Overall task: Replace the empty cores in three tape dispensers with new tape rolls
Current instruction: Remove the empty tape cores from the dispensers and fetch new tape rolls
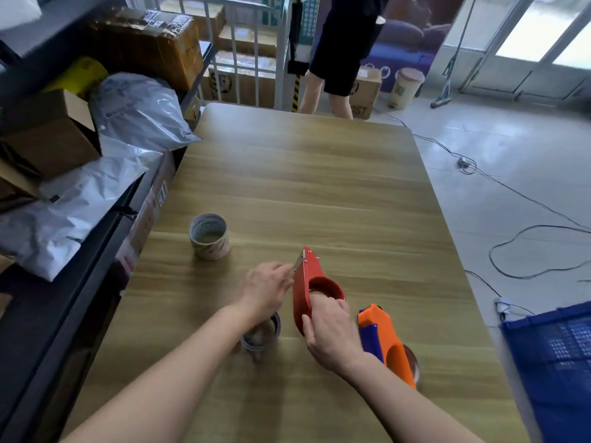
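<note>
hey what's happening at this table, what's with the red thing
A person is working on a red tape dispenser at a wooden table. The right hand holds its body, fingers at the roll holder, while the left hand is up by its blade end. An orange dispenser lies beside it; a cardboard core stands further out.

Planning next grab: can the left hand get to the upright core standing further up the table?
Probably yes: bare table lies between the left hand and the core, but the hand is at the red dispenser.

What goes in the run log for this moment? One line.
right hand: holding red dispenser | left hand: at its blade end | orange dispenser: on table
</note>
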Action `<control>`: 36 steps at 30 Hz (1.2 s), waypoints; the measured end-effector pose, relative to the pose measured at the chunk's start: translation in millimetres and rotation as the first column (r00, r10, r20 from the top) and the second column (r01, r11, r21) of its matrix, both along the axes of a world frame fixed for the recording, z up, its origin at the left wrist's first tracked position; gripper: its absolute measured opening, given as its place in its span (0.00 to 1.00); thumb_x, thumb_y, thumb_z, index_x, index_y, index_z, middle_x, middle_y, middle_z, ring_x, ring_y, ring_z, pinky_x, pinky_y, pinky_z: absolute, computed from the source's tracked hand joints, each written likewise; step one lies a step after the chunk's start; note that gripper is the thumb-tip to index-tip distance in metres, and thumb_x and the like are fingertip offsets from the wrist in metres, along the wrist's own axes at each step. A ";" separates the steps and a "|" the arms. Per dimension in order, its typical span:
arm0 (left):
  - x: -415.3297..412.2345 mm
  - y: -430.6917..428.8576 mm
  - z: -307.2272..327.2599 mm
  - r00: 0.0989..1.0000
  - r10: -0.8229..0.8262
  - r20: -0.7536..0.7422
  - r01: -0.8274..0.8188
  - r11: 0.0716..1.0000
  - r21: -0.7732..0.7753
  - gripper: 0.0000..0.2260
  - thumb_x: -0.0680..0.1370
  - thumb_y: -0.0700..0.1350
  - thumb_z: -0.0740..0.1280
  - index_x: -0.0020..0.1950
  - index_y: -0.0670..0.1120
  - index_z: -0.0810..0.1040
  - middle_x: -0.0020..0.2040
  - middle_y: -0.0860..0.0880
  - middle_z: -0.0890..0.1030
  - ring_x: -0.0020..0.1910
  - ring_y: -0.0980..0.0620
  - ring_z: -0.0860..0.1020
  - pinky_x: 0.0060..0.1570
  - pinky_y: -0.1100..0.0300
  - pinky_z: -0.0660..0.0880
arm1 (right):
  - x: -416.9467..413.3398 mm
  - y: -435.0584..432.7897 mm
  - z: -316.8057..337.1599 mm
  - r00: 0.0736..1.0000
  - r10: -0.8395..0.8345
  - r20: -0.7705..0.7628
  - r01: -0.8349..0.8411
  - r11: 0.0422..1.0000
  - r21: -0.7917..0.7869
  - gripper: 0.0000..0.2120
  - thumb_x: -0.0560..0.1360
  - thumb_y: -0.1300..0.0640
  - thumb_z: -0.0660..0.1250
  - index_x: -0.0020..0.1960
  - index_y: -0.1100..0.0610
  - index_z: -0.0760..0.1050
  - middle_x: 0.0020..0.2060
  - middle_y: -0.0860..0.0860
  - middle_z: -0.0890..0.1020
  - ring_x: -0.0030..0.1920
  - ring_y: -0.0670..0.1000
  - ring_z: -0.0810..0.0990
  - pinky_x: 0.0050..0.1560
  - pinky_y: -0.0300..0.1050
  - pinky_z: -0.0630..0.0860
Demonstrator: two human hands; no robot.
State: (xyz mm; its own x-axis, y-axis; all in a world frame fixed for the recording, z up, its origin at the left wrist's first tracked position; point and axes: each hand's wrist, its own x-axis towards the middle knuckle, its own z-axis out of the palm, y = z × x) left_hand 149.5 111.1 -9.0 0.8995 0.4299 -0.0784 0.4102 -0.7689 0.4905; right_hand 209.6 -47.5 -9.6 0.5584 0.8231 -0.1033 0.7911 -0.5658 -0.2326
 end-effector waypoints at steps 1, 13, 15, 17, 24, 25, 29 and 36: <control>-1.6 -9.5 -3.5 1.000 -0.006 -0.019 0.007 1.000 0.004 0.17 0.79 0.49 0.61 0.67 0.49 0.73 0.63 0.47 0.78 0.62 0.46 0.74 0.59 0.53 0.70 | -2.8 -8.3 -4.0 1.000 0.007 0.018 -0.007 1.000 -0.004 0.11 0.73 0.50 0.61 0.51 0.55 0.73 0.43 0.51 0.80 0.45 0.55 0.80 0.52 0.51 0.74; -24.1 -107.5 -16.2 0.929 0.148 -0.338 -0.123 0.988 0.094 0.11 0.79 0.54 0.58 0.56 0.52 0.73 0.52 0.48 0.82 0.57 0.46 0.77 0.61 0.50 0.65 | -22.6 -84.1 -19.1 0.941 0.321 -0.109 -0.333 0.935 -0.119 0.14 0.76 0.51 0.64 0.57 0.58 0.70 0.54 0.58 0.79 0.54 0.60 0.77 0.53 0.55 0.71; -25.5 -120.1 -15.0 0.912 0.178 -0.370 -0.134 0.981 0.144 0.11 0.79 0.54 0.58 0.58 0.52 0.72 0.53 0.48 0.82 0.57 0.46 0.77 0.59 0.51 0.65 | -22.2 -91.9 -23.5 0.926 0.342 -0.160 -0.363 0.923 -0.126 0.14 0.77 0.51 0.64 0.57 0.59 0.71 0.54 0.59 0.79 0.54 0.61 0.77 0.53 0.56 0.71; -25.7 -129.0 -14.3 0.894 0.213 -0.394 -0.162 0.974 0.159 0.11 0.80 0.54 0.58 0.60 0.52 0.71 0.54 0.48 0.82 0.57 0.45 0.77 0.58 0.51 0.64 | -19.6 -98.0 -26.8 0.909 0.359 -0.211 -0.391 0.910 -0.135 0.13 0.77 0.51 0.64 0.56 0.59 0.71 0.54 0.59 0.79 0.55 0.62 0.77 0.52 0.56 0.72; -20.3 -134.8 -13.9 0.873 0.306 -0.380 -0.242 0.948 0.207 0.13 0.78 0.55 0.60 0.60 0.51 0.72 0.56 0.49 0.80 0.58 0.46 0.76 0.56 0.51 0.67 | 3.5 -115.6 -18.6 0.975 0.222 0.007 -0.210 0.914 0.347 0.12 0.70 0.44 0.65 0.39 0.53 0.75 0.34 0.50 0.80 0.35 0.54 0.79 0.34 0.46 0.75; -18.9 -136.1 -13.0 0.879 0.325 -0.349 -0.264 0.941 0.211 0.14 0.78 0.55 0.61 0.61 0.51 0.72 0.57 0.49 0.78 0.59 0.46 0.74 0.57 0.51 0.68 | 12.5 -120.5 -17.6 0.992 0.118 0.049 -0.127 0.919 0.374 0.12 0.69 0.44 0.66 0.39 0.53 0.75 0.32 0.50 0.78 0.33 0.54 0.78 0.33 0.46 0.74; -8.5 -147.0 -9.4 0.909 0.334 -0.249 -0.264 0.924 0.277 0.17 0.77 0.55 0.62 0.64 0.52 0.71 0.58 0.49 0.74 0.61 0.47 0.70 0.58 0.52 0.66 | 45.5 -141.3 -17.6 0.990 -0.137 0.037 0.138 0.989 -0.052 0.22 0.69 0.35 0.67 0.46 0.54 0.73 0.41 0.52 0.80 0.44 0.57 0.79 0.43 0.49 0.72; 10.3 -157.8 -6.0 0.942 0.209 -0.261 -0.123 0.943 0.308 0.16 0.77 0.54 0.62 0.63 0.52 0.73 0.63 0.50 0.70 0.65 0.48 0.65 0.63 0.52 0.60 | 46.4 -138.4 -20.4 0.988 -0.155 0.005 0.143 0.902 -0.407 0.17 0.74 0.41 0.65 0.50 0.54 0.78 0.49 0.53 0.83 0.54 0.57 0.79 0.50 0.46 0.68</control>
